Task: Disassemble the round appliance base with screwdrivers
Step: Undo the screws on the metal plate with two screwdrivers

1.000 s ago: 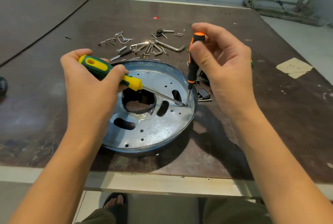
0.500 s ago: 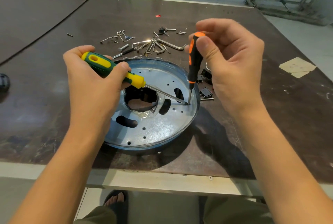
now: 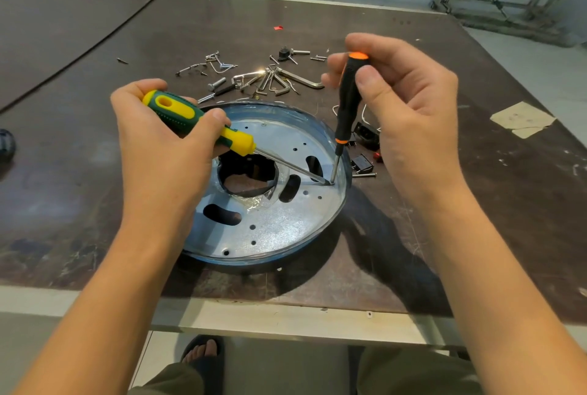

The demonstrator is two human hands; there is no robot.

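Head view: your forearms reach over the near edge of the dark table [image 3: 476, 235].
Base: the round metal base [image 3: 279, 229] lies flat near that edge, between your hands.
Left hand [image 3: 158, 147]: you grip the green-and-yellow screwdriver [image 3: 178, 110], its shaft slanting right to the base's right inner rim.
Right hand [image 3: 409, 108]: you pinch the black-and-orange screwdriver [image 3: 347, 99] near upright, tip at the same spot.
Far: loose screws and hex keys [image 3: 270, 78] lie just beyond the base.
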